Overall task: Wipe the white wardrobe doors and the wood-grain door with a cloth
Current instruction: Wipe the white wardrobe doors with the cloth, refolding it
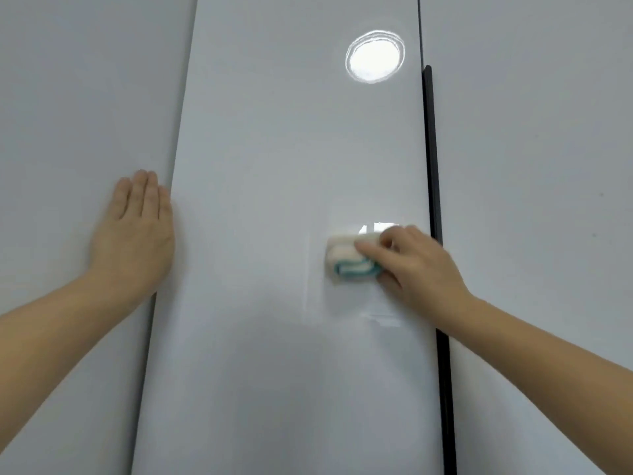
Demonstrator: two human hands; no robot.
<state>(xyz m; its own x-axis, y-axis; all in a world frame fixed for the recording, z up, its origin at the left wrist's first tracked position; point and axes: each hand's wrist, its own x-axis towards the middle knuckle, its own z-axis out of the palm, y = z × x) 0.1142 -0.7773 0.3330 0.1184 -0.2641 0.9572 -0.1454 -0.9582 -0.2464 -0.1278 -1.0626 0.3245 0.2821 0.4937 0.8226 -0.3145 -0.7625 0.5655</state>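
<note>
Left hand [133,231] flat, fingers together, pressing left door [68,114] just left of middle door [274,149]. Risk: palm smudges on gloss.
Cloth [349,260], folded wad, on middle door's right half; right hand [416,265] pinches it, fingers curled. Risk: knuckles bump black strip [432,186] at middle door's right edge; wad unfolds.
Count: three white doors, two hands, one cloth, one strip. Wood-grain door not in view.

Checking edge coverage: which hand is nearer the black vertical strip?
Right. The right hand, gripping the cloth, is right beside the black strip; the left hand rests flat on the left panel, across the middle door.
</note>
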